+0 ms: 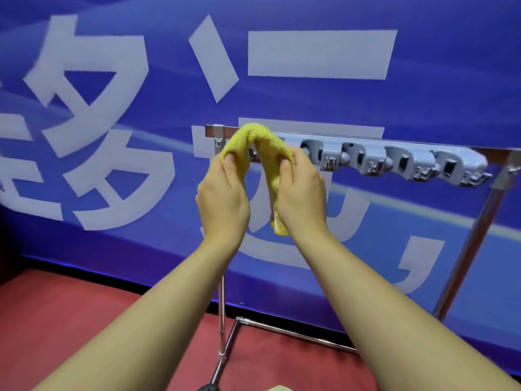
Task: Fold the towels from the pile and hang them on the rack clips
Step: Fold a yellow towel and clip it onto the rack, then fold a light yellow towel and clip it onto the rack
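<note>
A folded yellow towel point(255, 139) is draped in an arch against the left end of the grey clip strip point(394, 162) on the metal rack. My left hand point(222, 193) pinches the towel's left side. My right hand point(301, 193) pinches its right side, and a tail of the towel hangs down between my wrists. The leftmost clip is hidden behind the towel and my fingers. Several grey clips to the right hold nothing.
The chrome rack has a left upright point(222, 314), a right upright point(473, 241) and a floor bar point(296, 333) on red carpet. A blue banner with large white characters point(318, 55) stands right behind it. A pale green scrap point(279, 388) shows at the bottom edge.
</note>
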